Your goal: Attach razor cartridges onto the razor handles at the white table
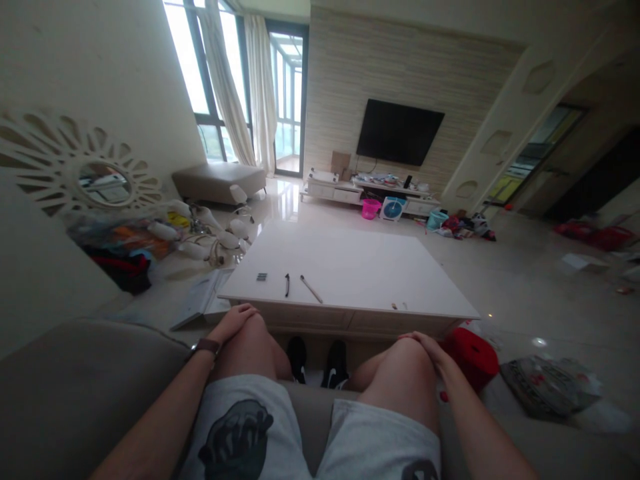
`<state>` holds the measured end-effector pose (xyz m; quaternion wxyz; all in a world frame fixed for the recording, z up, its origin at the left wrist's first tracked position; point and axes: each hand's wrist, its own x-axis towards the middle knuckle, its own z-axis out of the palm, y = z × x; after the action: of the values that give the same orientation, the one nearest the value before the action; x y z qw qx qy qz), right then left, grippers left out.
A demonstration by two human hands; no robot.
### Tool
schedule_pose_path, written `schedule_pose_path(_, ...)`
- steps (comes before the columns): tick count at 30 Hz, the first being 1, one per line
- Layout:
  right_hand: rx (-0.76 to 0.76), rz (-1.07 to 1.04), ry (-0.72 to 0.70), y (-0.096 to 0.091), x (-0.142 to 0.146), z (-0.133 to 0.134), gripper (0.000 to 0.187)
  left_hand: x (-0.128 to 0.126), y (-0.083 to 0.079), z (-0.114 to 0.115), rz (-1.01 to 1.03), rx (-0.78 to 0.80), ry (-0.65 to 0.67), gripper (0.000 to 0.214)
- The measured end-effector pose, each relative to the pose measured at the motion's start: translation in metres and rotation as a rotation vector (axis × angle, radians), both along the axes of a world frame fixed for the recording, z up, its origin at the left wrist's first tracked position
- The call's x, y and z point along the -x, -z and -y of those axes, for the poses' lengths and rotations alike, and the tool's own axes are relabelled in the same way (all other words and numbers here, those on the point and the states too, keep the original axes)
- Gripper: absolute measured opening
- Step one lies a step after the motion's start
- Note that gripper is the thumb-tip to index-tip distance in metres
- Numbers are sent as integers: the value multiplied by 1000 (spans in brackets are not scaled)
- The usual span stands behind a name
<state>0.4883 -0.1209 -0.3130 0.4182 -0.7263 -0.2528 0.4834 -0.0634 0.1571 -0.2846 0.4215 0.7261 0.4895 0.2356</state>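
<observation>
My left hand (241, 319) lies flat over my left knee, a brown-strapped watch on its wrist, and holds nothing. On the other knee rests my right hand (424, 345), its fingers stretched out and also free of any object. Beyond my knees stands a white table (350, 267). Near its left front lie a small group of grey pieces (262, 277), perhaps batteries, a short black tool (287, 285) and a slim, light-handled stick with a dark tip (312, 289). Two tiny items (395, 306) sit by the front edge at the right. Both hands are apart from all of these.
A fallen chandelier (215, 233) and bagged things (135, 240) lie on the floor at left. To the right of the table are a red roll (470, 358) and a plastic-wrapped bundle (550, 385). A pink basket (371, 209) stands before the TV cabinet (333, 193).
</observation>
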Motion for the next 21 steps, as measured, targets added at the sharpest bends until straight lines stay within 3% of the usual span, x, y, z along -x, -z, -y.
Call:
schedule_pose_path(8,-1,38,6,2,-3,12,28,3,-1,2,1,-20,10,41)
schedule_pose_path(21,39,74,-48,7,-12,8,32,25,-1,10,-54,-57,-47,39)
